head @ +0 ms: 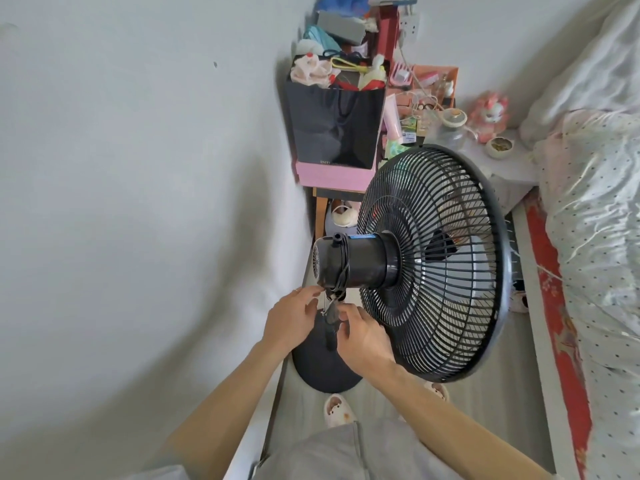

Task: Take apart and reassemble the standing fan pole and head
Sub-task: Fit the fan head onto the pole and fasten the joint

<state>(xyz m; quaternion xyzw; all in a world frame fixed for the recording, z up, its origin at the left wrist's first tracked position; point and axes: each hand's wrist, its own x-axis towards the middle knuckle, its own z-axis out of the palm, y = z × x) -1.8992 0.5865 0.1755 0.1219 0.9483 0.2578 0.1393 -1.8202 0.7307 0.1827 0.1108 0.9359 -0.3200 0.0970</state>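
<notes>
Fan head [412, 263] near full black bag [334, 126]

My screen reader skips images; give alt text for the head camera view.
The left hand and right hand grip the joint below a black standing fan's motor, above its pole and round base. A black shopping bag stands behind.
</notes>
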